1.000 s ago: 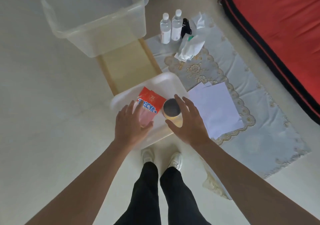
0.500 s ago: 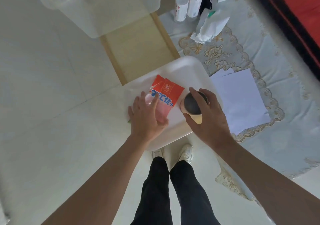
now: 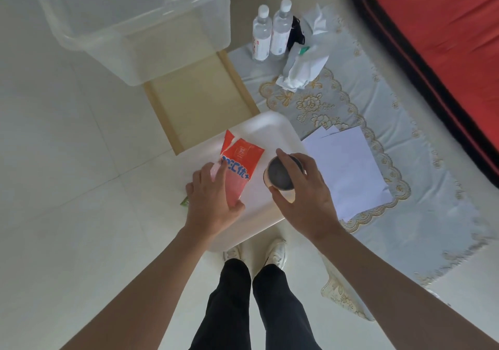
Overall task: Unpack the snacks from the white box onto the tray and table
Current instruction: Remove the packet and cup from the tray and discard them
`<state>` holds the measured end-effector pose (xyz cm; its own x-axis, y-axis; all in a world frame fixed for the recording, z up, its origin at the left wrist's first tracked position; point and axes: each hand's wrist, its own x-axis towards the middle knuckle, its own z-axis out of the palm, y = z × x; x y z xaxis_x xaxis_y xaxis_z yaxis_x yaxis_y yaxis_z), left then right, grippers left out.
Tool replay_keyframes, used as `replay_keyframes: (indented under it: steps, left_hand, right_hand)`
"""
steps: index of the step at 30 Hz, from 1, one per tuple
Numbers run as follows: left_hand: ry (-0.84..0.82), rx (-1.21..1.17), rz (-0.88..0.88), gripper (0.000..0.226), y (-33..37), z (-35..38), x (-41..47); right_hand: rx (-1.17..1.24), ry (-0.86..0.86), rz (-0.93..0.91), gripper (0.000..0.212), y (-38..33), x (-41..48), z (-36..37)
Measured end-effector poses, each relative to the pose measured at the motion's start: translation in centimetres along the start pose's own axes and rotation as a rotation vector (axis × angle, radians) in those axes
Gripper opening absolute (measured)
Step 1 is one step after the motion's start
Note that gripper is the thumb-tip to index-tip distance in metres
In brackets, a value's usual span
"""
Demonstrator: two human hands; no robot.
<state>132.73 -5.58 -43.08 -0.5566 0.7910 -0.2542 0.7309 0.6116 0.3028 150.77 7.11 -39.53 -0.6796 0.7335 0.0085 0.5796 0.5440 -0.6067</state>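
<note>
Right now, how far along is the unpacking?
Nearly finished, it seems. Done: the white box shows nothing inside, as far as visible. In hand: the left hand holds a red snack packet on the tray; the right hand grips a dark-lidded tub at the tray's right edge. Left: releasing both.

My pale glossy tiled floor (image 3: 67,187) carries a pale blue, gold-laced cloth mat (image 3: 405,228); right of the mat lies a red black-edged mattress (image 3: 445,39).
</note>
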Motion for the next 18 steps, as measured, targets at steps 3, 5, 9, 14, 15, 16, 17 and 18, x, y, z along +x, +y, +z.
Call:
replay_keyframes:
  steps: [3,5,9,14,15,16,17,18]
  left_hand:
    - [0.024,-0.014,0.011,0.098,1.1,-2.4,0.1]
    - [0.052,-0.031,0.014,0.1,2.2,-4.4,-0.1]
    - [0.144,-0.102,0.049,0.099,5.1,-9.0,-0.9]
    - [0.221,-0.171,0.107,0.101,8.7,-14.2,-3.1]
    - [0.235,-0.182,0.118,0.101,9.4,-15.0,-3.6]
    - [0.241,-0.193,0.13,0.101,10.0,-15.7,-4.1]
    - [0.24,-0.203,0.146,0.101,10.7,-16.3,-4.5]
    - [0.235,-0.21,0.165,0.101,11.4,-16.8,-5.0]
  right_hand:
    - [0.013,0.025,0.005,0.075,-0.7,0.5,-2.4]
    - [0.021,0.056,0.009,0.075,-1.1,0.8,-4.3]
    - [0.029,0.128,0.006,0.073,-2.2,0.8,-8.6]
    - [0.028,0.214,0.035,0.073,-3.0,-0.4,-14.1]
    - [0.029,0.227,0.043,0.073,-3.2,-0.7,-15.1]
    - [0.026,0.244,0.046,0.073,-3.4,-1.2,-16.1]
    - [0.016,0.263,0.046,0.073,-3.5,-1.7,-17.0]
    - [0.002,0.279,0.044,0.073,-3.7,-2.3,-17.9]
